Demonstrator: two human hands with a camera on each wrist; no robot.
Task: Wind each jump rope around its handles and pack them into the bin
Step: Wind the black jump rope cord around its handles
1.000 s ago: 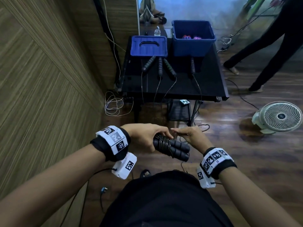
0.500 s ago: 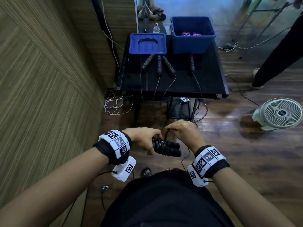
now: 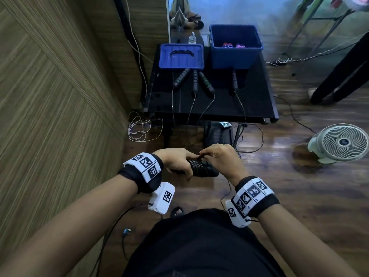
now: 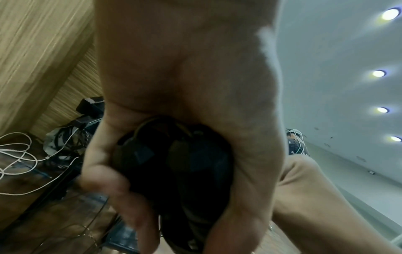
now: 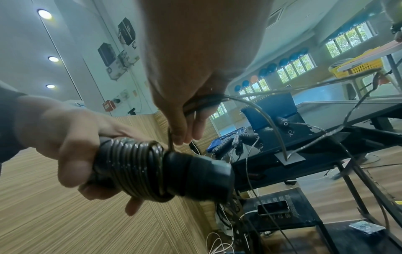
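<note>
Head view: left hand is gripping the paired handles; right hand is pinching the rope above the coils; bin is standing on the table. Left wrist: fingers are curling round the handles. Right wrist: fingertips are pinching the rope just beside the coils.

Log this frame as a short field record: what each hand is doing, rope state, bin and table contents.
left hand: grips the paired black handles
right hand: pinches the loose rope above the handles
winding: several coils already round the handles; the rest of the rope trails off, unwound
bin: open, on the black table, with colourful items inside
lid: lies on the table left of the bin
unwound ropes: four handles on the table, cords hanging over its front edge
</note>
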